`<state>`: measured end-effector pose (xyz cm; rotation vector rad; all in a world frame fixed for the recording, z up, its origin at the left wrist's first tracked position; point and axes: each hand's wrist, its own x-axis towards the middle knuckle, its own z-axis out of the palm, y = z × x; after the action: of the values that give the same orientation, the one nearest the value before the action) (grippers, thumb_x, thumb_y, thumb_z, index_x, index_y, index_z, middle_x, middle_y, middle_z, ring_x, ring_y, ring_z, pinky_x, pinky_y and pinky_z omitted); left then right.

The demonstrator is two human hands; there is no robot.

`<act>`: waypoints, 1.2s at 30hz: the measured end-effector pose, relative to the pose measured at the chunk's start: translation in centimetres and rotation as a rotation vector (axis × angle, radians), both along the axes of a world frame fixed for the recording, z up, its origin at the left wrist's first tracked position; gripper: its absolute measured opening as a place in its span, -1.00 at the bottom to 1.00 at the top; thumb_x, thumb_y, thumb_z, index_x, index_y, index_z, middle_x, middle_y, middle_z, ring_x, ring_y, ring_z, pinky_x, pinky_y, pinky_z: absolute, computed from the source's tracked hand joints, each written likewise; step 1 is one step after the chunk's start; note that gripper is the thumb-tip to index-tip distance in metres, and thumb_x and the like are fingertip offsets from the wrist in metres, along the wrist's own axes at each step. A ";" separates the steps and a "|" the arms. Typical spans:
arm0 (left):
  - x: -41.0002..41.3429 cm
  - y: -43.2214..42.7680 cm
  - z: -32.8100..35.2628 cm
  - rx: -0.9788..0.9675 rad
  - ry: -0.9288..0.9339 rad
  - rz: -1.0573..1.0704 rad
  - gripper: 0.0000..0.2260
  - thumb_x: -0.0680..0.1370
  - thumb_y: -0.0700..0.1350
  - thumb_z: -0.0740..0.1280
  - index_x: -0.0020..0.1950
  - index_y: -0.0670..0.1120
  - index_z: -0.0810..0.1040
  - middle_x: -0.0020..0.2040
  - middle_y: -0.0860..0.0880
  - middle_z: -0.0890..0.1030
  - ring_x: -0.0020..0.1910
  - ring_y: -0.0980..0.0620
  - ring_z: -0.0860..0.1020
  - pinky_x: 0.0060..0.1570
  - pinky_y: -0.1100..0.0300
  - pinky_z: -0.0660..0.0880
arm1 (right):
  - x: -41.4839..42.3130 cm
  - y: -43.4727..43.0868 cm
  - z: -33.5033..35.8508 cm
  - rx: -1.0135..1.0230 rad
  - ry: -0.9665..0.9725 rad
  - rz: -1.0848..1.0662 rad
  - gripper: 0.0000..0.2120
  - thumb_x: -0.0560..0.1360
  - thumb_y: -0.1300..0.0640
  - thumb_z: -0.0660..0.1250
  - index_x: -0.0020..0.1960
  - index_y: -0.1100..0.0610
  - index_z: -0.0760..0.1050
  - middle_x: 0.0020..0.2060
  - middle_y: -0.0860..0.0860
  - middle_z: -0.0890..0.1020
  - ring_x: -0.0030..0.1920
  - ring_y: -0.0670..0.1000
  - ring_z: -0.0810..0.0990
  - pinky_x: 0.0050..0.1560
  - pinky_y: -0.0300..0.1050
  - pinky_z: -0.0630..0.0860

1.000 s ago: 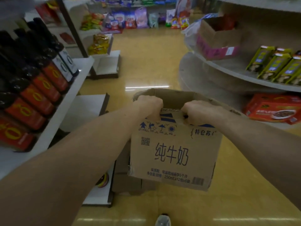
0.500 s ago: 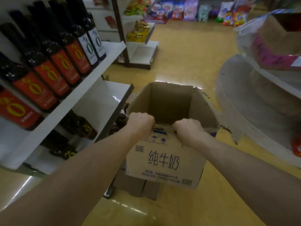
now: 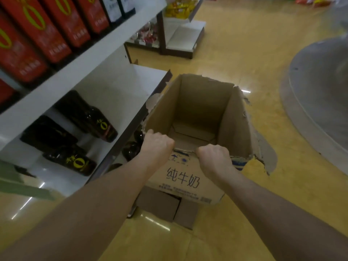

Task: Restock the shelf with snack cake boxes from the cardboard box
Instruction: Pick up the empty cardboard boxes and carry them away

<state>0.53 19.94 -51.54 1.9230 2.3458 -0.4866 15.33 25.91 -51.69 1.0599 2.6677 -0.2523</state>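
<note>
Both bare forearms reach forward and down, and the left hand (image 3: 157,146) and the right hand (image 3: 214,159) each curl tight over the near top edge of the cardboard box (image 3: 190,140), fists side by side with a small gap of torn rim between them. The box hangs open-topped just beyond the knuckles, its printed near face below the hands, and only bare cardboard flaps show at its bottom; no snack cake boxes are visible inside. Under the box, below the wrists, folded brown cardboard (image 3: 165,206) lies on the yellow floor (image 3: 244,53). Just left of the left hand stands a white shelf (image 3: 120,87) with dark bottles (image 3: 84,115) lying on its lower board and red-labelled bottles (image 3: 47,31) in a row above. Well right of the right hand curves a grey round display base (image 3: 316,95). Far ahead, another white shelf unit (image 3: 182,36) carries blurred packets.
</note>
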 end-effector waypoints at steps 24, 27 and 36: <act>-4.1 -11.1 -15.4 -0.238 -0.077 0.071 -0.94 0.58 -0.10 0.28 0.03 0.00 0.52 -0.10 0.00 0.49 -0.09 0.01 0.39 0.21 -0.03 0.30 | -4.2 -10.2 -15.0 -0.162 -0.174 0.148 -0.87 0.61 0.18 0.19 0.07 0.12 0.51 -0.22 0.01 0.55 -0.20 -0.02 0.56 -0.09 -0.11 0.57; -3.8 -11.7 -16.5 -0.253 -0.080 0.085 -0.89 0.56 -0.11 0.30 0.08 0.00 0.54 -0.03 -0.01 0.52 0.00 -0.01 0.42 0.24 -0.04 0.29 | -3.8 -11.0 -16.2 -0.202 -0.206 0.146 -0.87 0.62 0.16 0.19 0.09 0.12 0.49 -0.18 0.02 0.57 -0.19 -0.03 0.57 -0.05 -0.10 0.58; -3.5 -13.2 -18.0 -0.239 -0.040 0.067 -0.83 0.55 -0.12 0.32 0.13 0.00 0.54 0.06 -0.03 0.52 0.09 -0.05 0.43 0.22 -0.02 0.31 | -3.8 -12.5 -17.0 -0.212 -0.265 0.166 -0.87 0.61 0.16 0.20 0.12 0.12 0.48 -0.21 0.02 0.50 -0.20 -0.04 0.50 -0.13 -0.14 0.44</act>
<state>-2.97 6.71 -69.55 1.7274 2.2040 -0.6806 11.51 13.37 -68.71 0.7461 2.4112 -0.3287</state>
